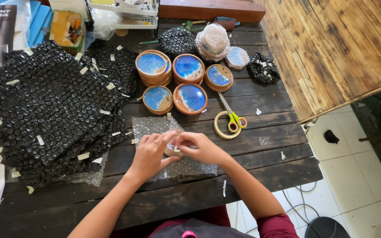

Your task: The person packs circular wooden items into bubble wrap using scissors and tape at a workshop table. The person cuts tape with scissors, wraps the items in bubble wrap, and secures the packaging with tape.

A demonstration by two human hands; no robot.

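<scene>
Round coaster (173, 150) getting wrapped in clear bubble wrap (155, 128), near the front of the dark table (252, 145).

I see my left hand (150, 155) and right hand (201, 147) both pinching the coaster in the middle of the sheet. I think I am folding the wrap over it. Next it needs tape; the tape ring (222, 125) and scissors (232, 115) lie just beside my right hand.

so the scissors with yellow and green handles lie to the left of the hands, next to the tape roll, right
Not quite. In the head view the scissors with yellow and green handles lie to the right of and beyond the left hand and right hand, not to their left. They do rest against the tan tape roll, on the dark wooden table.
</scene>
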